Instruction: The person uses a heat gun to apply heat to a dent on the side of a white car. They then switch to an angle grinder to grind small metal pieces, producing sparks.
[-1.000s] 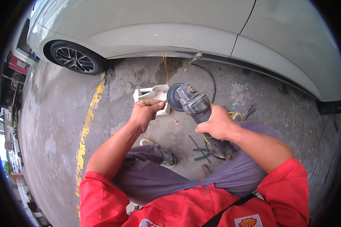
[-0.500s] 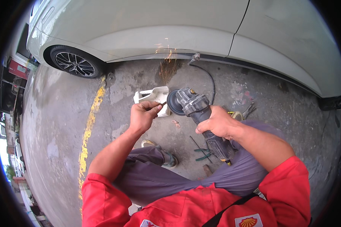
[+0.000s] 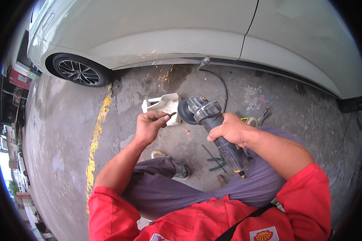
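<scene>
My right hand (image 3: 234, 131) is wrapped round the dark body of an angle grinder (image 3: 211, 116), which lies slanted above my thigh. The grinder's round dark disc (image 3: 186, 113) points toward my left hand (image 3: 149, 127). Between the thumb and fingers of that hand is a small, thin, dark piece (image 3: 173, 114); its exact kind is too small to tell. The tip of the piece stands just short of the disc, with a narrow gap between them. Orange sparks (image 3: 164, 77) hang in the air beyond the disc, toward the car.
Behind my hands lies a cut-open white plastic container (image 3: 172, 100). A pale car (image 3: 157, 36) spans the far side, and a black hose (image 3: 226, 90) curves from its sill. Green-handled pliers (image 3: 216, 164) rest on the concrete near my shoe (image 3: 183, 172).
The small dark piece has drawn back slightly from the disc with my left hand. The spark stream has broken into scattered sparks. The grinder has barely moved.
</scene>
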Motion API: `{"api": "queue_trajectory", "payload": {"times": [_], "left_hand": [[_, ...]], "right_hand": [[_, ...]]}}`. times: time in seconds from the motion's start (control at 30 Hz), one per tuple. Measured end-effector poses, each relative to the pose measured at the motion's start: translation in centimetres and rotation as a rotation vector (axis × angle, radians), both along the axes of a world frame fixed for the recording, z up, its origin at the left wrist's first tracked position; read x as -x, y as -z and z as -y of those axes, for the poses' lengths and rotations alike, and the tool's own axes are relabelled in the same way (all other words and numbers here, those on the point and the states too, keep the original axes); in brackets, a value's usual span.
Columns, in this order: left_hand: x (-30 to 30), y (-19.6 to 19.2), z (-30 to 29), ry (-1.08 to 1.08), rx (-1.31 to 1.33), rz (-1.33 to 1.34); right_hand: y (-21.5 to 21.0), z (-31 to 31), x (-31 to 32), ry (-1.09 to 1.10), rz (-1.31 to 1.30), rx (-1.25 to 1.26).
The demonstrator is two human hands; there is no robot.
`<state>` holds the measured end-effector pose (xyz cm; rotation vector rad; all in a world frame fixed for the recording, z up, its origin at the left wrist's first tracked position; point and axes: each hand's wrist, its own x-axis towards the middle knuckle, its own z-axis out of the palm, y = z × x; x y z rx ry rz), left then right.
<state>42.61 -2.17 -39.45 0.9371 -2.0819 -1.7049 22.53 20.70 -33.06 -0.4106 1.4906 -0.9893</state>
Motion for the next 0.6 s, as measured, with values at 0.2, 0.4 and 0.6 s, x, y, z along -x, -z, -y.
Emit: {"api": "queue_trajectory", "payload": {"times": [0.2,0.4,0.6], "left_hand": [[0.0,0.5,-0.2,0.033,0.005,0.025],[-0.4,0.8,-0.1,0.014,0.028,-0.065],[-0.8,0.9,0.1,0.078,0.289,-0.064]], "right_hand": [[0.5,-0.3,-0.1,0.03,0.025,0.031],[0.2,-0.1,-0.1,-0.02,0.058,0.023],[1.2,-0.3,0.0,0.024,0.104,0.015]]}}
